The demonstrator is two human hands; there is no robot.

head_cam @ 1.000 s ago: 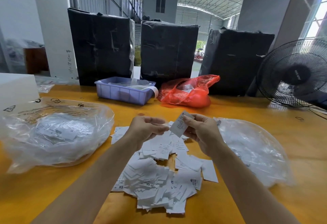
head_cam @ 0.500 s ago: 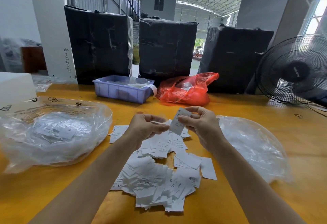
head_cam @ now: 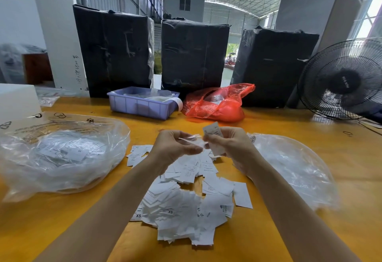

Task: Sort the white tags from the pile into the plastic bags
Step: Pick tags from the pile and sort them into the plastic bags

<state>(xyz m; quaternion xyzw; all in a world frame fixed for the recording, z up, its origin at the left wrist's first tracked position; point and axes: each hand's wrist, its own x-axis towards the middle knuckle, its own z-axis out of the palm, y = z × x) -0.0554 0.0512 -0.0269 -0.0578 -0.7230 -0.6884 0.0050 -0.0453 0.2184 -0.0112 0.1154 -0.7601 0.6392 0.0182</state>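
1. Above the pile [head_cam: 184, 204] on the desk [head_cam: 310, 137], both hands are raised with fingers curled.
2. Right hand [head_cam: 231, 146] pinches an upright tag [head_cam: 213, 132]; left hand [head_cam: 175, 148] pinches a blurred tag [head_cam: 193, 140] beside it.
3. Bags lie left [head_cam: 60, 158] and right [head_cam: 293, 168] of the pile.
4. Since a second ago, the left hand has drawn a tag off the right hand's.

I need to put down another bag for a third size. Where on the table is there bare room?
Bare wood lies right of the right clear bag, below the fan, and along the near edge left of the tag pile, under the left clear bag. The middle is crowded: pile, both hands, blue tray, red bag.
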